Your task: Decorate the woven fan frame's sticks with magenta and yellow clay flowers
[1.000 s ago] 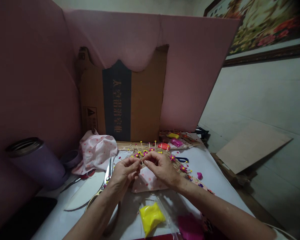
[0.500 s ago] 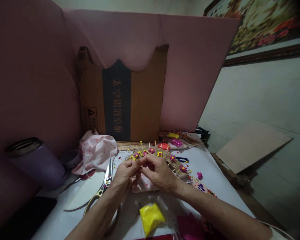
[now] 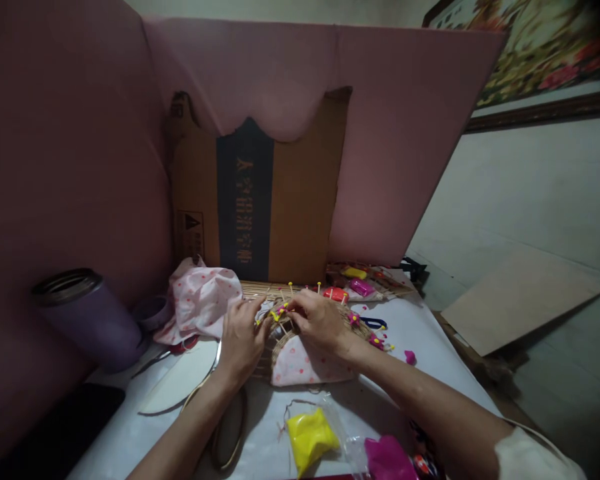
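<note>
A woven twine piece stands on the table, its curved top edge set with small magenta and yellow clay flowers and ball-tipped sticks. White fabric with pink dots covers its lower front. At the left of that edge, my left hand has thumb and forefinger apart beside yellow wavy clay trim. My right hand reaches over the top edge, its fingertips pinched together by the trim and a magenta flower. Whatever lies between those fingertips is too small to make out.
Scissors lie partly under my left forearm, beside a white oval sheet. Bagged yellow clay and magenta clay are in front. A purple tumbler and dotted cloth stand left; cardboard rises behind.
My hands were together in front of the woven piece; now they are apart, at its top edge. More of the dotted fabric shows. The view has shifted slightly.
</note>
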